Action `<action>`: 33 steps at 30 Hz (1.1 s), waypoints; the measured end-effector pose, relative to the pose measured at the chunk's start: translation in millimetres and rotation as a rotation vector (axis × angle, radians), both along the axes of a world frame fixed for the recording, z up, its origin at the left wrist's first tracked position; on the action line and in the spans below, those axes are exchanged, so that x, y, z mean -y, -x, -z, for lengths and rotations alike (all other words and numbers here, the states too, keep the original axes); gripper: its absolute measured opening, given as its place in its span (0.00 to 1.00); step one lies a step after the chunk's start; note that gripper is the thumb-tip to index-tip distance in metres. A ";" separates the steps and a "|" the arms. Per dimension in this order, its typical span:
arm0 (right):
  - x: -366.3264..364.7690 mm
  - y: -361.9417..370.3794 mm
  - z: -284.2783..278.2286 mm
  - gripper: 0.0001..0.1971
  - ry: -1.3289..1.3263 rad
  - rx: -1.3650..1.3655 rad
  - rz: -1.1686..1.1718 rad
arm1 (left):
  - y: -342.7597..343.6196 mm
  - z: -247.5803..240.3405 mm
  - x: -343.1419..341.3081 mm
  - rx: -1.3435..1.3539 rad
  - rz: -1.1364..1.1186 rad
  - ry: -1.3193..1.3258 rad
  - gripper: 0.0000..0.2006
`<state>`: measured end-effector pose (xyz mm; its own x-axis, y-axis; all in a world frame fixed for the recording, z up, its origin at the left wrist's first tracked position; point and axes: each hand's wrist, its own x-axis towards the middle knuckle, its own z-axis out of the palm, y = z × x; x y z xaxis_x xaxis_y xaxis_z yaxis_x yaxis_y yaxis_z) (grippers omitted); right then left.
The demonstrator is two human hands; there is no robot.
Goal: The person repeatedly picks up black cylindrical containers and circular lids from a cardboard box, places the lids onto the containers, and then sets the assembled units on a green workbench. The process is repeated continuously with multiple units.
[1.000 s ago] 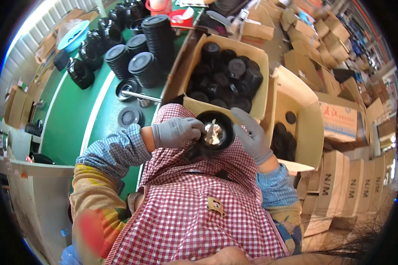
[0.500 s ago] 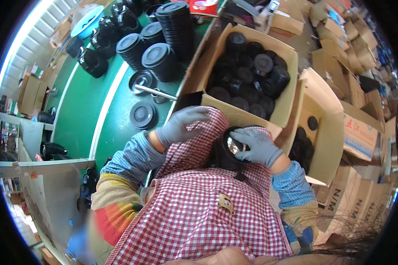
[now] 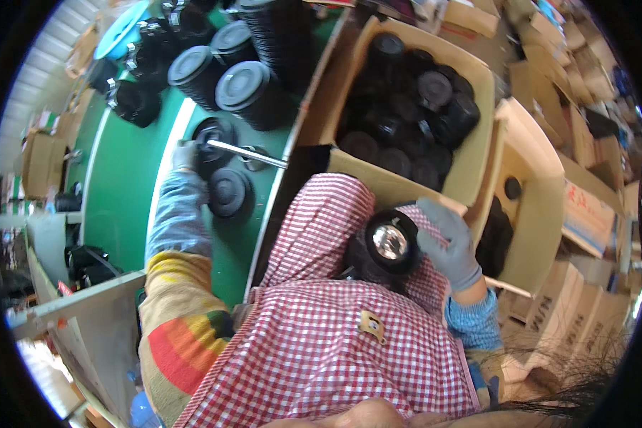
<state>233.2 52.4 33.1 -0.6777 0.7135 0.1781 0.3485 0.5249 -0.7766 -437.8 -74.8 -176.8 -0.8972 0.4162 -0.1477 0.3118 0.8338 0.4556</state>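
Observation:
In my lap sits a round black housing with a shiny, mirror-like centre (image 3: 390,243), lamp-like in look, its face turned up. My right hand (image 3: 451,246), in a grey glove, is at its right side with fingers loosely bent and nothing visible in them. Stretched out over the green table, my gloved left hand (image 3: 185,155) is at the left edge of a black round part with a raised rim (image 3: 212,137); its fingers are mostly hidden. A silver rod (image 3: 253,155) lies across that part's right side. Nearer me is a black ribbed disc (image 3: 230,192).
Stacks of black round lids (image 3: 246,93) and shiny black housings (image 3: 134,102) stand on the green table (image 3: 125,178). A cardboard box (image 3: 481,121) full of black round parts is beyond my knees. To its right is another open box (image 3: 538,228) holding black pieces.
My left hand has moved from above my knee out left to the table. My right hand has come off the shiny centre to its right side, uncovering it.

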 end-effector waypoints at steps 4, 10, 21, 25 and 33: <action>-17.1 -19.5 4.2 0.18 0.051 -0.099 0.164 | 17.3 -48.3 39.9 0.210 -0.174 -0.849 0.20; -36.1 34.6 3.1 0.31 0.298 -0.459 0.067 | -192.2 -199.0 -8.7 0.333 0.587 -1.039 0.24; -10.4 -5.1 31.2 0.21 0.538 -0.956 0.099 | -390.8 -189.8 -79.9 0.327 1.387 -0.506 0.25; 7.0 -5.3 60.0 0.20 0.499 -0.832 0.175 | -420.3 -186.4 -58.7 0.031 1.799 -0.200 0.25; 20.7 12.3 70.0 0.19 0.454 -0.665 0.101 | -422.0 -190.1 -42.7 -0.002 1.788 -0.247 0.23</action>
<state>220.8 31.7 -37.0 -0.4604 0.8650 0.1996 -0.2326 0.0994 -0.9675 -15.8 -32.1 13.2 0.6130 0.7877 0.0611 0.6631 -0.5549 0.5024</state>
